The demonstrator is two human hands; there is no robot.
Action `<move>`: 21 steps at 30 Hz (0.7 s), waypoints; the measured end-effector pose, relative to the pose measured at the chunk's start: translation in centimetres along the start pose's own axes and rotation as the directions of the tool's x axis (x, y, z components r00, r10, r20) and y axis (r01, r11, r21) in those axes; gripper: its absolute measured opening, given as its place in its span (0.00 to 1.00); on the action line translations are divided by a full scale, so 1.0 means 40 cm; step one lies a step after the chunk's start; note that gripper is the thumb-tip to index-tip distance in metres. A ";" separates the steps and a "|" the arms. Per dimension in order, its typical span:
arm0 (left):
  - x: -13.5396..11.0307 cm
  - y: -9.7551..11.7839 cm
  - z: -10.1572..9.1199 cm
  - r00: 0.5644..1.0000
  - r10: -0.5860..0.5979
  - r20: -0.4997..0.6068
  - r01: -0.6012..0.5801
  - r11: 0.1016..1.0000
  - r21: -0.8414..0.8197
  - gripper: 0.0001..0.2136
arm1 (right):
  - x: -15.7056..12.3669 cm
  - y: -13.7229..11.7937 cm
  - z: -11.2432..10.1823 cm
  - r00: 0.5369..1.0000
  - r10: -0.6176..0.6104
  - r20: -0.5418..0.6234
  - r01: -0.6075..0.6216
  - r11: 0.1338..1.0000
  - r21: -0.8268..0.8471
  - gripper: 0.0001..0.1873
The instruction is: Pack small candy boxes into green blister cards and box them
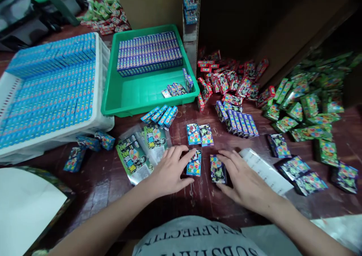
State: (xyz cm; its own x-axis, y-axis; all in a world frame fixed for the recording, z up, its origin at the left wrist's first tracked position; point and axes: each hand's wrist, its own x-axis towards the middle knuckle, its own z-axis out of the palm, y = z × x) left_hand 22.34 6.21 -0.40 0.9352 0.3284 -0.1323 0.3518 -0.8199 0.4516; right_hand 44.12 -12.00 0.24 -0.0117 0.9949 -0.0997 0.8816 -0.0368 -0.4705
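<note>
My left hand (171, 171) has its index finger at the top edge and its thumb at the bottom edge of a small blue candy box (194, 163) lying flat. In the same way, my right hand (237, 177) spans a dark purple candy box (217, 169), with fingertips above and thumb below. Just beyond them a second blue box (194, 134) and a purple-edged box (206, 135) lie side by side. Left of my left hand are printed clear bags (134, 158). A white patterned packet (266, 171) lies partly behind my right hand.
A white crate (103, 67) of blue boxes stands left, beside a green tray (135, 92) with rows of purple boxes. Red packs (223, 82) and green packs (311, 109) are heaped right. Purple boxes (237, 122) lean in a row. A cardboard carton (152, 7) stands behind.
</note>
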 end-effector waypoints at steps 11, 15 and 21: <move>0.052 -0.008 0.004 0.995 0.030 -0.099 -0.032 0.999 -0.016 0.31 | 0.106 0.040 0.007 0.989 -0.129 -0.067 0.134 0.988 0.083 0.29; 0.052 -0.015 -0.010 0.995 0.017 -0.094 -0.016 1.000 0.018 0.30 | 0.123 0.022 -0.003 0.991 -0.129 -0.042 0.128 0.991 -0.025 0.34; 0.029 0.008 -0.005 0.989 -0.056 -0.134 0.065 0.995 0.069 0.25 | 0.126 -0.027 -0.011 0.953 0.282 -0.113 -0.304 0.892 -0.334 0.33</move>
State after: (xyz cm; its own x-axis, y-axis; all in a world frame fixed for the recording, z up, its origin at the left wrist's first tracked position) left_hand 23.54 6.40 -0.24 0.9004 0.4335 -0.0376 0.4141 -0.8272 0.3798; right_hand 43.30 -6.91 0.62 0.2907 0.9482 -0.1285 0.9478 -0.3037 -0.0969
